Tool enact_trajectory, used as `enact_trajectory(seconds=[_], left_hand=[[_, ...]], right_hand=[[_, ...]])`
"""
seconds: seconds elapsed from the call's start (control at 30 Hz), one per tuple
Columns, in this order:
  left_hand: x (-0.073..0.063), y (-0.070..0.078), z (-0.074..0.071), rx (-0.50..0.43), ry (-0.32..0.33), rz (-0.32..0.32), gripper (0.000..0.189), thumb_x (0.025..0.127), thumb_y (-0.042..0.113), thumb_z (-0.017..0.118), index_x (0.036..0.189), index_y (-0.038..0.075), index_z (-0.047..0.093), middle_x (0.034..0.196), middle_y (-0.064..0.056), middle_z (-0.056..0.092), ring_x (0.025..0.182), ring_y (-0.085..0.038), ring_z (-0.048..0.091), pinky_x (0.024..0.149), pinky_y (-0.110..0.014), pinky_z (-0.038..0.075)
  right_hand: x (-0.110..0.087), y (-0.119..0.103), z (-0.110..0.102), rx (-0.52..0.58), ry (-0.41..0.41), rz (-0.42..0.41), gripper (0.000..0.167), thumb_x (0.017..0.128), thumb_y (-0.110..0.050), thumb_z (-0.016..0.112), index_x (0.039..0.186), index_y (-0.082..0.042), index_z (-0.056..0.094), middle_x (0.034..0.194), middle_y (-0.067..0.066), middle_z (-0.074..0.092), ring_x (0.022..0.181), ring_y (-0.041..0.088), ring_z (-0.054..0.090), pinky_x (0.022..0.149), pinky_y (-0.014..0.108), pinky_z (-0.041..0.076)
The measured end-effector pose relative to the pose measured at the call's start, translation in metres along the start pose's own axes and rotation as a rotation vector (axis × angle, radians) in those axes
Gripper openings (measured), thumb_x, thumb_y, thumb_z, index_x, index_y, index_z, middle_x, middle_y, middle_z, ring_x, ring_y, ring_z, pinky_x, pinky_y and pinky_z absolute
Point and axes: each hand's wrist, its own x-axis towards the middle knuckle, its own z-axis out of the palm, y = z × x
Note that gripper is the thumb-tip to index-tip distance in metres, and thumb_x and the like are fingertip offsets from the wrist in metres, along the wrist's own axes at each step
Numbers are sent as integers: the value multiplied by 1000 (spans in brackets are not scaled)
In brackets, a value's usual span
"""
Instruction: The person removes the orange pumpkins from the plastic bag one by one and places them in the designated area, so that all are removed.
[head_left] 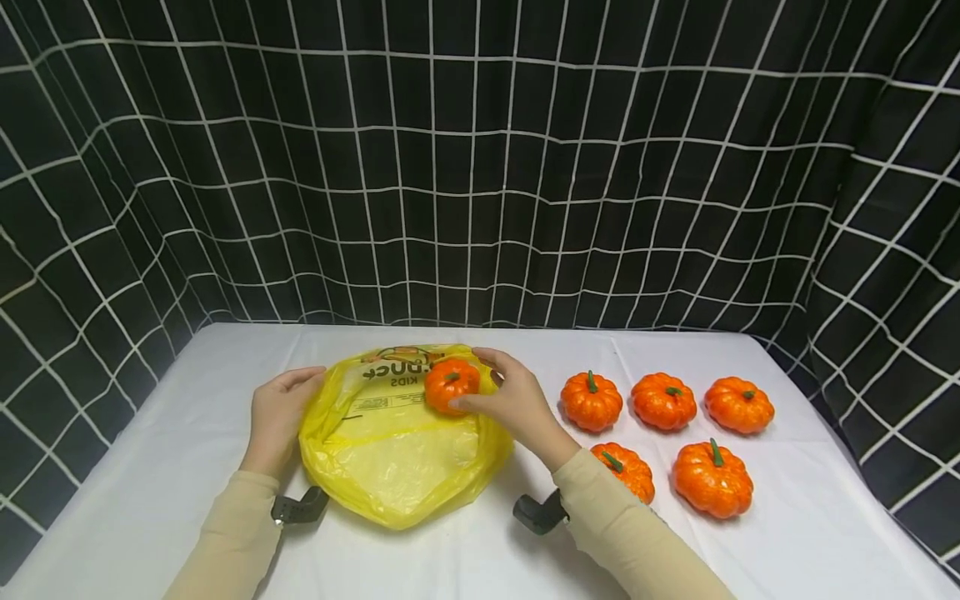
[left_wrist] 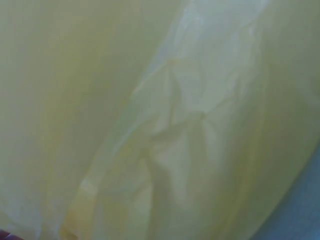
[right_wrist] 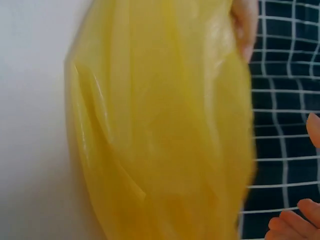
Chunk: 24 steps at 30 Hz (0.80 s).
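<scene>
A yellow plastic bag [head_left: 405, 492] with dark print lies on the table, its mouth spread wide. At its left rim my left hand [head_left: 279, 412] holds the plastic, its fingertips partly hidden. A small orange pumpkin [head_left: 448, 385] with a green stem shows within the right side of the mouth. My right hand [head_left: 521, 404] is beside that pumpkin, thumb overlapping its lower edge and fingers spread by the rim. Spread fingers [right_wrist: 295, 222] show at the lower right of the right wrist view. Crumpled bag plastic [left_wrist: 175, 125] fills most of the left wrist view.
Several more pumpkins [head_left: 663, 402] stand in two rows at the right of the white-covered table [head_left: 172, 433]. The nearest one [head_left: 626, 473] sits close by the right forearm. A black curtain [head_left: 480, 167] with a white grid hangs behind and at both sides.
</scene>
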Motion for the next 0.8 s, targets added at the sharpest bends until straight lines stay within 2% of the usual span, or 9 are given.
enact_trajectory(seconds=[0.37, 0.8], left_hand=[[1, -1, 1, 14, 7, -18, 39, 96, 34, 63, 126, 9, 67, 131, -11, 66, 102, -7, 61, 79, -11, 54], [0, 0, 0, 18, 7, 7, 39, 96, 32, 63, 125, 7, 67, 130, -14, 66, 96, -3, 61, 78, -10, 53]], right_hand=[[32, 15, 27, -89, 27, 22, 77, 73, -15, 87, 141, 0, 52, 144, 19, 55, 136, 36, 48, 117, 47, 38], [38, 18, 34, -196, 15, 44, 80, 73, -17, 88, 141, 2, 51, 143, 21, 55, 134, 36, 50, 117, 46, 38]])
